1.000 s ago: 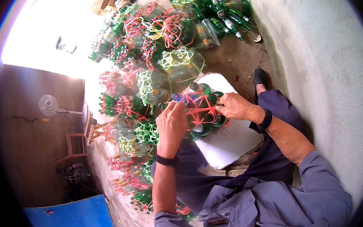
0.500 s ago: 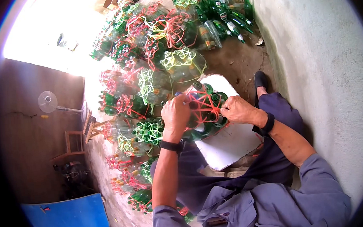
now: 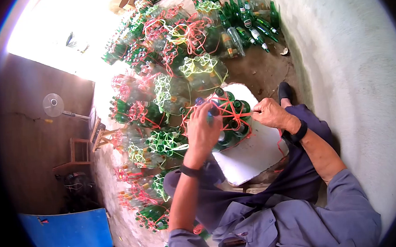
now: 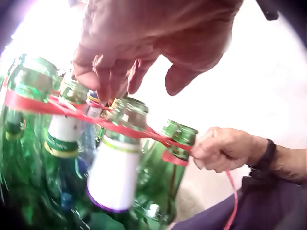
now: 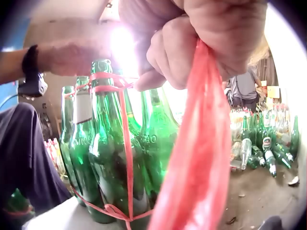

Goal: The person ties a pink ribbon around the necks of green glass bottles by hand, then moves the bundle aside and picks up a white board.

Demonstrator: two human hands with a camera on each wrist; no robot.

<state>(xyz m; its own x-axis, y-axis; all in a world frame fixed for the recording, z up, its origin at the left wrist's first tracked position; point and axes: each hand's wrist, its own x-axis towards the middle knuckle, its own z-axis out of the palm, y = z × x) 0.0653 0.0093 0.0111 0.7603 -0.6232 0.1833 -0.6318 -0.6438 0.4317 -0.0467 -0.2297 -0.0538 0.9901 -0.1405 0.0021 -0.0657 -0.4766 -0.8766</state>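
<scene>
A bundle of green glass bottles (image 3: 226, 139) stands upright on a white board (image 3: 258, 158) in front of the person. Red plastic strapping (image 5: 128, 153) runs round the bottle necks, crosses between them in a star, and circles the bodies lower down. The right hand (image 3: 271, 115) grips the red strap (image 5: 201, 134) at the bundle's right edge, and a loose length hangs below the fist. Over the bottle tops on the left side, the left hand (image 3: 203, 130) has its fingers pointing down, loosely bent, just above the necks (image 4: 129, 112) in the left wrist view.
Many tied bundles of bottles (image 3: 165, 141) crowd the floor to the left and ahead. Loose green bottles (image 3: 256, 33) lie and stand at the back beside the pale wall (image 3: 338, 71). A fan (image 3: 53, 105) and a blue panel (image 3: 67, 235) are at far left.
The left hand has moved right, from the bundle's left edge to over its bottle tops. The right hand has drawn slightly outward, with the strap stretched from the bundle to it.
</scene>
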